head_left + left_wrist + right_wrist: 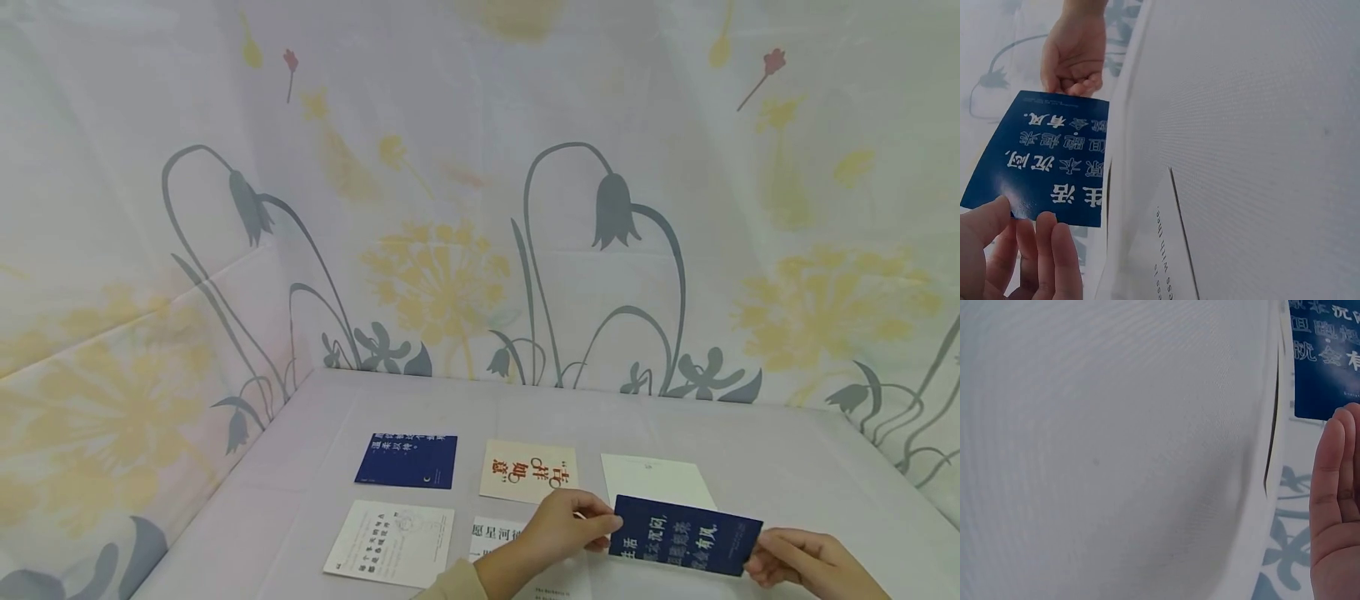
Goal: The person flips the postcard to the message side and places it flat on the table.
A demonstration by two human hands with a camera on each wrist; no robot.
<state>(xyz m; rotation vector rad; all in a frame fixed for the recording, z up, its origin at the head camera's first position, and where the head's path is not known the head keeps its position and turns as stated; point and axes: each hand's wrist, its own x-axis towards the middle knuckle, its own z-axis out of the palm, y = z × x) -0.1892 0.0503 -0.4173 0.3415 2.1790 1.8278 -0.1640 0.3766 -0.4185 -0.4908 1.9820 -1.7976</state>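
A dark blue card [684, 536] with white Chinese lettering is held up over the table between both hands. My left hand [564, 531] pinches its left end between thumb and fingers. At the opposite end, my right hand [812, 560] pinches the edge near the corner. In the left wrist view the blue card [1047, 156] spans from the left fingers [1044, 250] up to the right hand [1075, 59]. The right wrist view catches only part of the card [1325, 375] above the right fingers [1329, 462]. Behind the held card lies a pale, nearly blank card [656, 479].
On the white table [285, 467] lie another blue card [408, 461], a cream card with red characters [528, 469], and a white printed card [393, 542]. Another white card [487, 533] is partly hidden by the left arm. Flower-patterned cloth [450, 167] hangs around the table.
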